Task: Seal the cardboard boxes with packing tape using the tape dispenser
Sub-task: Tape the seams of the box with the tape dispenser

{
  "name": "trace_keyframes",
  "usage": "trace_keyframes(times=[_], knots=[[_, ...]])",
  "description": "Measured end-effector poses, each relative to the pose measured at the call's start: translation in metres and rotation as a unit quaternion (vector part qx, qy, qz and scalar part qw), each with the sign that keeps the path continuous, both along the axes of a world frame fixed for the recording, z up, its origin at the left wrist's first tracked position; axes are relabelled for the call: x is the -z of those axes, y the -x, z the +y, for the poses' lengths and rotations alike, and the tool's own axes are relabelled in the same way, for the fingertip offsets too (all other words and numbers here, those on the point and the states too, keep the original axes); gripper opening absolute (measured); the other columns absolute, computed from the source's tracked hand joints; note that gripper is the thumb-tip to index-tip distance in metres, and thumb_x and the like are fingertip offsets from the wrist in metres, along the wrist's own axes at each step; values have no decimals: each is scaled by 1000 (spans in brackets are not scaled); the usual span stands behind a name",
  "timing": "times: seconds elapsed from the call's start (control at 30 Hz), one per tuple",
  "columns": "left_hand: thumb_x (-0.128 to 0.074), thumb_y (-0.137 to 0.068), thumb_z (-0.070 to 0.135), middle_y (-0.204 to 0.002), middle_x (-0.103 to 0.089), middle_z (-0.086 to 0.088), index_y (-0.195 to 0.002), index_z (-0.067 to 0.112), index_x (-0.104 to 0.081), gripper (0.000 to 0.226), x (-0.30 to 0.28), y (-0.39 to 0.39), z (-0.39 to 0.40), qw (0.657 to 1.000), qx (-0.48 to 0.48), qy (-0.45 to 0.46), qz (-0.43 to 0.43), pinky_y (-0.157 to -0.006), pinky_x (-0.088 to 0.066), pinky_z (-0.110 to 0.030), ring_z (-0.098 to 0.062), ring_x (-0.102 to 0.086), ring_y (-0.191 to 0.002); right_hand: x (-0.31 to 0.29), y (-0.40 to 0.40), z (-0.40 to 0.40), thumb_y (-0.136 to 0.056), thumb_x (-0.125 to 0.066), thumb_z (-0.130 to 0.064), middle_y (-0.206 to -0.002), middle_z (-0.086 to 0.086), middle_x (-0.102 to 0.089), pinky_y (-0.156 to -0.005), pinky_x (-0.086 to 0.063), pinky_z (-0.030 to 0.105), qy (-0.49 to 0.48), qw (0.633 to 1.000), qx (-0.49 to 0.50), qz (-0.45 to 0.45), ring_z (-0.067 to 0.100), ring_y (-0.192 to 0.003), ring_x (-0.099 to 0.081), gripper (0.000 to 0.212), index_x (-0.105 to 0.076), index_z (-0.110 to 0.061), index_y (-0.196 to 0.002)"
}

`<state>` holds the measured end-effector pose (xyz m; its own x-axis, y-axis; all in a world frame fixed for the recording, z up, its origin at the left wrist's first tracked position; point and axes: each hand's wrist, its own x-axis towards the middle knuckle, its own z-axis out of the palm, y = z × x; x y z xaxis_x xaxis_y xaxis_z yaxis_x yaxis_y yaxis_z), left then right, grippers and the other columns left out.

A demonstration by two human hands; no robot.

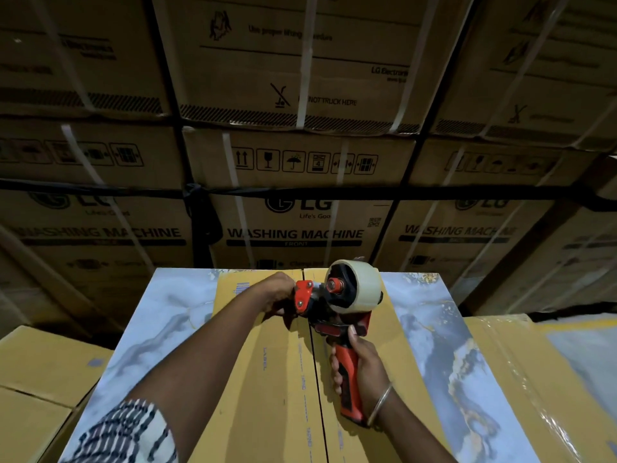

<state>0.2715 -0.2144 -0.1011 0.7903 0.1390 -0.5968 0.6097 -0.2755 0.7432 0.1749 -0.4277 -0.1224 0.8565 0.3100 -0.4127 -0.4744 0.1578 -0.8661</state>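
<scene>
Here the right hand (359, 369) grips the tape dispenser (337, 309) handle; beyond it, the left hand (280, 297) pinches at the nose over the cardboard box (267, 379) seam (315, 362). Likely next: anchor tape, draw back.

Matt cardboard box (267, 362); glossy marbled print sides; plastic tape dispenser (337, 315); metal bangle (380, 404).
</scene>
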Motion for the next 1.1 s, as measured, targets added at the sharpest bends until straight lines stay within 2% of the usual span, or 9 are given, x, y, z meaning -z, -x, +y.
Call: trace_keyframes(times=[0.13, 0.23, 0.4, 0.47, 0.57, 0.67, 0.87, 0.97, 1.1], knots=[[-58, -94, 6, -66, -56, -10, -64, 8, -58, 30, -7, -25, 4, 996, 54, -62, -27, -54, -45, -28, -18, -55, -56, -5, -10, 12, -88, -51, -59, -60, 13, -49, -44, -33, 25, 28, 999, 12, -25, 20, -42, -40, 57, -59, -4, -75], [-64, -94, 7, -69, -60, -9, -76, 5, -67, 18, -13, -47, 11, 993, 30, -94, -70, -51, -47, -25, -16, -58, -59, -1, -12, 19, -88, -54, -63, -58, 14, -48, -44, -31, 26, 42, 998, 27, -32, 21, -42, -40, 61, -57, -4, -73], [-65, -90, 7, -81, -67, -5, -76, 12, -72, 16, -16, -72, 7, 974, 92, -177, -105, -85, -52, -38, -22, -63, -89, -1, -16, 32, -91, -58, -62, -59, 14, -51, -45, -33, 26, 78, 993, 64, -56, 21, -43, -42, 58, -51, -9, -70], [-65, -90, 9, -79, -67, -5, -74, 13, -72, 18, -12, -79, 5, 969, 93, -193, -123, -82, -51, -35, -21, -63, -86, -7, -23, 37, -98, -51, -53, -57, 13, -51, -44, -34, 26, 89, 992, 69, -58, 20, -43, -43, 54, -52, -7, -71], [-65, -95, 17, -71, -64, 1, -73, 15, -69, 23, -10, -85, 10, 963, 75, -205, -156, -60, -43, -24, -10, -59, -70, -10, -28, 42, -102, -50, -49, -58, 13, -50, -43, -33, 26, 82, 992, 78, -48, 20, -44, -42, 55, -53, -2, -75], [-59, -95, 6, -64, -57, 1, -64, 14, -62, 32, -6, -89, 14, 963, 86, -203, -153, -49, -36, -20, -7, -51, -59, -3, -24, 46, -102, -50, -49, -57, 9, -50, -43, -34, 27, 83, 993, 70, -38, 20, -44, -43, 59, -60, 9, -99], [-64, -94, 11, -65, -58, 0, -70, 10, -68, 24, 11, -90, 18, 964, 106, -203, -133, -57, -35, -27, -11, -51, -65, 1, -25, 47, -101, -50, -52, -60, 11, -49, -42, -33, 24, 98, 993, 69, -10, 19, -41, -40, 54, -52, -1, -84], [-63, -92, 8, -62, -57, 0, -67, 10, -67, 26, 14, -90, 18, 967, 96, -191, -138, -57, -35, -27, -11, -51, -62, 2, -26, 49, -101, -51, -52, -58, 10, -48, -42, -31, 23, 102, 992, 75, 8, 19, -40, -39, 55, -53, 0, -85], [-63, -93, 10, -69, -62, -2, -70, 11, -69, 23, 19, -89, 19, 974, 82, -169, -130, -69, -42, -30, -14, -57, -70, 3, -29, 50, -101, -50, -52, -57, 9, -49, -41, -32, 25, 108, 991, 74, 6, 18, -40, -40, 54, -54, -1, -86]])
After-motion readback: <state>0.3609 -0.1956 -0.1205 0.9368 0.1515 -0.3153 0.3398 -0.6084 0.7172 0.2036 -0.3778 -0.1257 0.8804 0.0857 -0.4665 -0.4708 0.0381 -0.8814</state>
